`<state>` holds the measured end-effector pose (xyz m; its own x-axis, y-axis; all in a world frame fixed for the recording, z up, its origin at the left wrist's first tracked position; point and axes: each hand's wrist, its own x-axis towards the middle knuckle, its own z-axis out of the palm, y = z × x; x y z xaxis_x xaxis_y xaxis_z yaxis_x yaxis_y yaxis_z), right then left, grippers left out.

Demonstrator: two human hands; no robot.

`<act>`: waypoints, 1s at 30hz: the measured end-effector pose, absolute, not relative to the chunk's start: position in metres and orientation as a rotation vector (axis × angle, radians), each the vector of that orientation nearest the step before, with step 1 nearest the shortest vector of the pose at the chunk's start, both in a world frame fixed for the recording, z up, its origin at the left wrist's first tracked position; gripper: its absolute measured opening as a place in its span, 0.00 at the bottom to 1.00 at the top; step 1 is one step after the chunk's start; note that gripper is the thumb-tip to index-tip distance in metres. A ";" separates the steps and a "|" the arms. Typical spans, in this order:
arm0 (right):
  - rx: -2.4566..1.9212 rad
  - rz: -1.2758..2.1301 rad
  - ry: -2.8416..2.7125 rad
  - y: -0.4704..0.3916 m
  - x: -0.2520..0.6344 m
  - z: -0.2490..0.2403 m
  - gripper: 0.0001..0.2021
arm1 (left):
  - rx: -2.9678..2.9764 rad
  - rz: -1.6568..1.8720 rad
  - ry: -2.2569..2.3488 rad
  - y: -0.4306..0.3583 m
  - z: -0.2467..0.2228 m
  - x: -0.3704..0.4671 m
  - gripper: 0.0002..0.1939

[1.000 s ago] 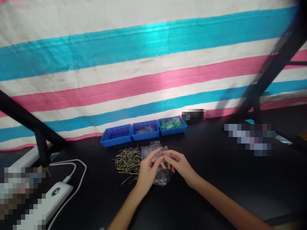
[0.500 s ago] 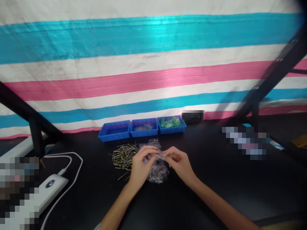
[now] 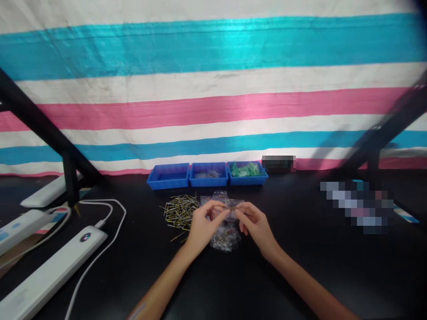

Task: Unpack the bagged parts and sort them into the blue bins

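Fingers of my left hand are pinched on a small clear plastic bag in front of me. My right hand pinches the bag's other side, its fingertips close to the left ones. A thin dark strip shows between the fingertips, too small to make out. Beneath and between the hands lies a pile of clear bags with small brownish pieces inside. Left of my left hand is a heap of thin yellow and silver pins, partly hidden by that hand.
Behind the hands stand three blue trays: an empty one, one with clear bags and one with green packets. White power strips and a white cable lie left. Blurred items lie right.
The view has shifted left, so the scene sits further right. The fingertips have moved slightly on the bag, and a thin dark strip now shows between them.
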<state>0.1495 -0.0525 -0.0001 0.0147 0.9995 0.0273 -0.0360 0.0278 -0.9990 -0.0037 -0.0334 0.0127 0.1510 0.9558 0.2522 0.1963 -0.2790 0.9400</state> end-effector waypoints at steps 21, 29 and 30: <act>-1.149 1.223 -1.288 -0.054 0.142 -0.011 0.09 | 1.166 1.405 1.087 0.013 0.025 -0.011 0.22; -1.190 1.183 -1.371 -0.050 0.141 -0.019 0.09 | 1.394 1.327 1.051 0.036 0.028 -0.018 0.31; -1.197 1.148 -1.409 -0.051 0.142 -0.018 0.09 | 1.493 1.268 1.060 0.030 0.026 -0.020 0.27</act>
<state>0.1416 -0.0506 -0.0184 -0.0949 0.9925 0.0769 0.1252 0.0885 -0.9882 -0.0203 0.0304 0.0262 0.1139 0.9647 0.2375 0.0627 -0.2455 0.9674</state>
